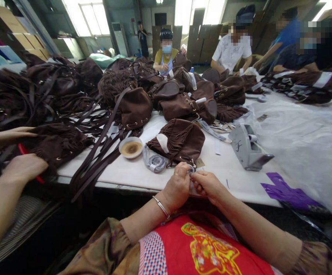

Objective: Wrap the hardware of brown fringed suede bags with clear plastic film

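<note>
My left hand (179,183) and my right hand (208,185) meet at the table's front edge, fingers pinched together. Between them is a grey, see-through plastic-looking strip (191,170), mostly hidden by the fingers. Just beyond lies a dark brown fringed bag (187,137), its drawstring end towards me and a white wrap (163,142) on its left part. A tan tag (200,163) shows beside my right fingers. Left of the bag rests a plastic-wrapped coil (156,163), next to a white bowl (131,147) of yellowish-brown matter.
Brown bags (134,107) and straps (97,160) pile up behind and left. At right stand a grey metal tape dispenser (244,149), clear plastic sheeting (303,141) and a purple piece (289,193). A co-worker's hands (25,166) with red-handled scissors (23,149) work at left; other people sit across.
</note>
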Available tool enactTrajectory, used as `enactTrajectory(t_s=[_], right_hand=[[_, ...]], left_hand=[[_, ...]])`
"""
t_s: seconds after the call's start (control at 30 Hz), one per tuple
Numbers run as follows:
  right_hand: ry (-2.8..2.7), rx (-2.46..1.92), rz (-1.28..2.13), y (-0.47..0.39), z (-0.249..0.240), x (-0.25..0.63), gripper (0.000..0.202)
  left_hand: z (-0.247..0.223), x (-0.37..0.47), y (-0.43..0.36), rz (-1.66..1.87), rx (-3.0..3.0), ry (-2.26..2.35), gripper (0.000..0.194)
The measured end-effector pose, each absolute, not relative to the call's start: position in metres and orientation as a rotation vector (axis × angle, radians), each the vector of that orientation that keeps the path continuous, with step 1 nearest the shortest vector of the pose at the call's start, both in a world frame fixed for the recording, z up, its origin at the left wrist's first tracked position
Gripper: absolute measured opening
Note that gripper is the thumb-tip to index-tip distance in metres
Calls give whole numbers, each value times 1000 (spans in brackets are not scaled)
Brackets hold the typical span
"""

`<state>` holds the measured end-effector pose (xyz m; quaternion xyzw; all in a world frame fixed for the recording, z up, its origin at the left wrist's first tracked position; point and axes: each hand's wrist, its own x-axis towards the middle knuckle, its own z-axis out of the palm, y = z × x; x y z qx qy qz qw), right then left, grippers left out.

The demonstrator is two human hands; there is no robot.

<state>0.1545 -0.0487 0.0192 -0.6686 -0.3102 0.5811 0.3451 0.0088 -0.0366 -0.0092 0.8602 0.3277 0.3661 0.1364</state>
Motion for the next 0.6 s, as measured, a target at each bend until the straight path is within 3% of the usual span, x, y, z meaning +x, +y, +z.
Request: enactTrajectory(t_s=[0.17,0.33,0.6], right_hand=[[-793,-1785,1566,-42,24,150,31],[-812,-1468,1627,-52,21,159,43],[-683,-1368,1661,-57,17,160,42]], left_hand=[[-12,9,-37,1044,2464,991,30],[-3,4,-35,1084,2579,982,23],[11,6,-35,1074,2411,1012,15]])
